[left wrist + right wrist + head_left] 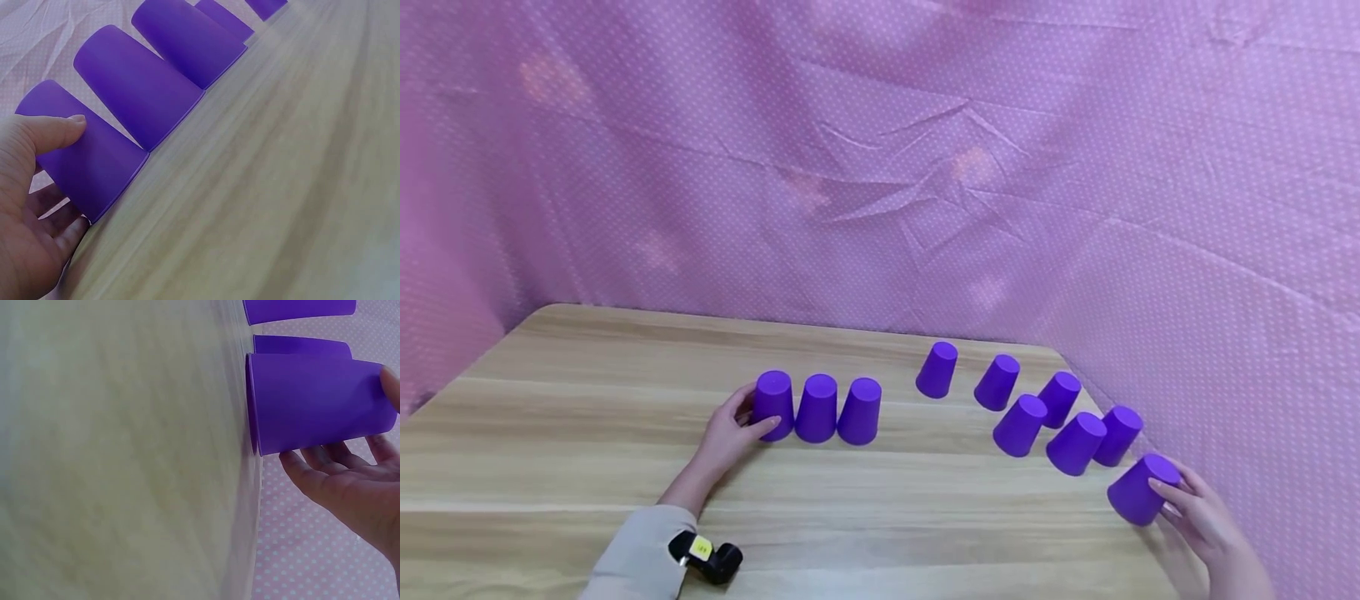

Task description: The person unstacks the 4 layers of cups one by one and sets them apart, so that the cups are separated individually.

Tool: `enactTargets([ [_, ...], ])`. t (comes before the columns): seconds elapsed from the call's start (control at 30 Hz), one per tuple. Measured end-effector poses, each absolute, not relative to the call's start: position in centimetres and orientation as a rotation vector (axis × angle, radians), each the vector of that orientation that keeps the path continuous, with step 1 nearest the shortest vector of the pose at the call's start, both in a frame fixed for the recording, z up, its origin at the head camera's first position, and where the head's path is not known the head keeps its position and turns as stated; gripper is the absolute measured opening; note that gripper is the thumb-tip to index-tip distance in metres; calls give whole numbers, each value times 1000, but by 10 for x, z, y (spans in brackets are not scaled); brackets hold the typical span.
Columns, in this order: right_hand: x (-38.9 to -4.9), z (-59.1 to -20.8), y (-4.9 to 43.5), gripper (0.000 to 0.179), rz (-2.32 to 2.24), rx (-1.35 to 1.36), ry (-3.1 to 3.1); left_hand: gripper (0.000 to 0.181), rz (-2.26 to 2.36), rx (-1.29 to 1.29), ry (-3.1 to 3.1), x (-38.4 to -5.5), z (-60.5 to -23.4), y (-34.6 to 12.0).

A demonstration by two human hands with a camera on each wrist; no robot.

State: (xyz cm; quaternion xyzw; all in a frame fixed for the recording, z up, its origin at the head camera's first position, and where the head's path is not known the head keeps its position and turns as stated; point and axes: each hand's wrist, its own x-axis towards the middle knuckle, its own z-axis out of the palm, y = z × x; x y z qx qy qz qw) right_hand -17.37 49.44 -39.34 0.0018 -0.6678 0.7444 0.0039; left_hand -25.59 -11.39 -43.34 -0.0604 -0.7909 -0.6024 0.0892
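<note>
My left hand holds the leftmost purple cup, thumb across its front and fingers behind. That cup stands upside down at the end of a row of three, beside a middle cup and a right cup; in the left wrist view the held cup nearly touches its neighbour at the rim. Over on the right, my right hand grips another upside-down purple cup from its right side. In the right wrist view, this cup's rim is close to the tabletop; contact is unclear.
Several more upside-down purple cups stand toward the table's right edge, among them a far one and a nearer one. The wooden table is backed by a pink dotted cloth. A black wrist device sits on my left sleeve.
</note>
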Motion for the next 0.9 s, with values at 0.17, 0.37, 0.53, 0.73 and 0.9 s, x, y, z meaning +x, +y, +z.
enactTargets([
  [0.17, -172, -395, 494, 40, 2340, 51, -2105, 62, -1795, -171, -2364, -254, -432, -114],
  [0.37, -171, -397, 496, 41, 2380, 173, -2094, 62, -1793, -173, -2362, -254, -432, -115],
  [0.53, -171, -395, 497, 39, 2353, 123, -2147, 62, -1783, -165, -2368, -253, -433, -115],
  [0.73, -173, -384, 501, 33, 2300, 30, -2223, 62, -1776, -162, -2367, -252, -431, -115],
  [0.9, -179, -368, 499, 39, 2168, 72, -2300, 62, -1776, -153, -2378, -254, -430, -116],
])
